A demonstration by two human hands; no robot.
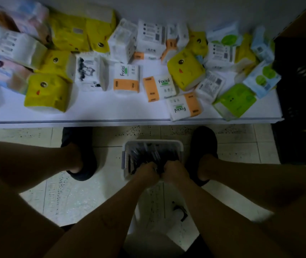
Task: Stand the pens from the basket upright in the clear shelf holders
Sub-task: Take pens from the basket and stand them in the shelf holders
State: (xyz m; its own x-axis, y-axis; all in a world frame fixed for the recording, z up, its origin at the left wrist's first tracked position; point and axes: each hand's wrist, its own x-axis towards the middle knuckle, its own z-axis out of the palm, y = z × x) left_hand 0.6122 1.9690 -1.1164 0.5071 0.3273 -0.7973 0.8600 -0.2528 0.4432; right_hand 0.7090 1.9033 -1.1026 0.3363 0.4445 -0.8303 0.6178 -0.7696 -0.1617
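A small white basket (181,146) stands on the tiled floor between my feet, filled with dark pens (148,153) lying in a heap. My left hand (146,171) and my right hand (174,172) are both down in the near end of the basket, side by side, fingers curled into the pens. Each hand appears to grip a bunch of pens, though the fingertips are hidden in the dim light. No clear shelf holders are in view.
A low white shelf (111,112) runs across in front of me, strewn with several tissue packs (46,92). A dark crate (301,101) stands at the right. My shoes (79,151) flank the basket. A small black object (181,213) lies on the floor tiles.
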